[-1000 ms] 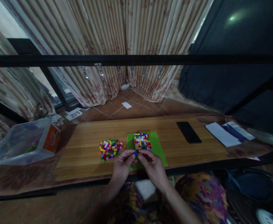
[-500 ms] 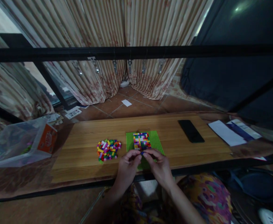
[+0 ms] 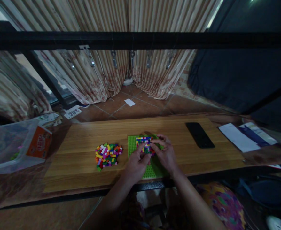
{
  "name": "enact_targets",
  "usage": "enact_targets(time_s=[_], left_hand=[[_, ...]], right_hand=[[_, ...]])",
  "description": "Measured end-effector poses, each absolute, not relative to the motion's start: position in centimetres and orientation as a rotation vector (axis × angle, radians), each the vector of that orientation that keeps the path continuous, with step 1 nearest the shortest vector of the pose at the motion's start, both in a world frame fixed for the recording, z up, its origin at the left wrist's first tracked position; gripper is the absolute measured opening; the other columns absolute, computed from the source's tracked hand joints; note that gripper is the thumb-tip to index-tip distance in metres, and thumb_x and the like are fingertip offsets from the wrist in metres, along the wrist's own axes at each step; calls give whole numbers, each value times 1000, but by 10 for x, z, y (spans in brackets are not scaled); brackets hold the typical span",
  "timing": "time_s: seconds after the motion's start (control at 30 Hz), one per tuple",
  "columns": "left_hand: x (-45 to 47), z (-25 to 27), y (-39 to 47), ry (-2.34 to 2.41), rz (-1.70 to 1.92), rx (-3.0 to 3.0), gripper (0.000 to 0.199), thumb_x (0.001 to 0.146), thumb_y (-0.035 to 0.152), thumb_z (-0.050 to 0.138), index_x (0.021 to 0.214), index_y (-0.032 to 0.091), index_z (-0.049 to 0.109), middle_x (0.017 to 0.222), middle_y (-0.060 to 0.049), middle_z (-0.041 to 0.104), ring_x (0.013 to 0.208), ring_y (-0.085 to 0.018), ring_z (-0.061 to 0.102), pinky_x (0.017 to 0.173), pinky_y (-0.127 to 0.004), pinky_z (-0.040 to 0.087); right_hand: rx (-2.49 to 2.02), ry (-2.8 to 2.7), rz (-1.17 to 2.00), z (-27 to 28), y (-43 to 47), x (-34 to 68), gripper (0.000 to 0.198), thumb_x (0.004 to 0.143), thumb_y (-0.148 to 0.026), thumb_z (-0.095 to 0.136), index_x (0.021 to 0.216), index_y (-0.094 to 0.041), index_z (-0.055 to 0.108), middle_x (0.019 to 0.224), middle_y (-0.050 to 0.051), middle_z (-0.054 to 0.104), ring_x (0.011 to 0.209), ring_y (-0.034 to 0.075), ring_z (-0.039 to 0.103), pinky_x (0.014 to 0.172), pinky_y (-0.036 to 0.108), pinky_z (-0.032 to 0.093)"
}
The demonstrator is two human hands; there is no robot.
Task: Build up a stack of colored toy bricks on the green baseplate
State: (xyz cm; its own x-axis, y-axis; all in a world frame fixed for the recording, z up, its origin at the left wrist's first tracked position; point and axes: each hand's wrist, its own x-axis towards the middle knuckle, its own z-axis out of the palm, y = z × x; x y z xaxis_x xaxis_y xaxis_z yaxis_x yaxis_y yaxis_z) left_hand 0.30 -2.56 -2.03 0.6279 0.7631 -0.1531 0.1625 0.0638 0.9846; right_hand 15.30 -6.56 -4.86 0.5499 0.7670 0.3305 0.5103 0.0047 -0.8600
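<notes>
A block of small multicoloured toy building bricks (image 3: 144,140) sits on a green studded baseplate (image 3: 132,140) on the wooden board. My left hand (image 3: 137,163) is closed at the block's near left side, its thumb and fingers drawn together on the bricks. From the right, my right hand (image 3: 165,155) reaches over the block with its fingers bent and thumb tucked in against the bricks. Whatever small piece lies between the fingertips is hidden. A loose pile of mixed bricks (image 3: 108,155) lies left of the baseplate.
A black phone (image 3: 199,135) lies on the board's right part, with white paper (image 3: 238,137) beyond it. At the far left stands a clear plastic box (image 3: 13,143) with an orange label. A dark bar (image 3: 140,41) crosses in front of the curtains (image 3: 102,73).
Both hands have moved forward from the baseplate's near part onto the brick block. The small blue brick pinched between them earlier is no longer visible. The camera view has shifted slightly.
</notes>
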Motion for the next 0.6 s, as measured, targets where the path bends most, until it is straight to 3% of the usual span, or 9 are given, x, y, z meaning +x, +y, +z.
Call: enact_targets(time_s=[0.33,0.6], left_hand=[[13,-31,-27,809,527,1405,56,81,29,55,136,18,46,56,6,55,51,-12,49,54,-24,37],[15,-31,-32,809,517,1437,61,83,32,54,141,13,40,60,4,56,53,-12,49,54,-25,38]], right_hand=[[-1521,-801,451,-54,-61,152,22,72,-39,72,88,-23,73,106,7,66,106,23,59,96,41,44],[-1578,-636,580,-53,-51,147,42,75,-49,66,103,-18,68,96,8,71,85,21,65,80,36,52]])
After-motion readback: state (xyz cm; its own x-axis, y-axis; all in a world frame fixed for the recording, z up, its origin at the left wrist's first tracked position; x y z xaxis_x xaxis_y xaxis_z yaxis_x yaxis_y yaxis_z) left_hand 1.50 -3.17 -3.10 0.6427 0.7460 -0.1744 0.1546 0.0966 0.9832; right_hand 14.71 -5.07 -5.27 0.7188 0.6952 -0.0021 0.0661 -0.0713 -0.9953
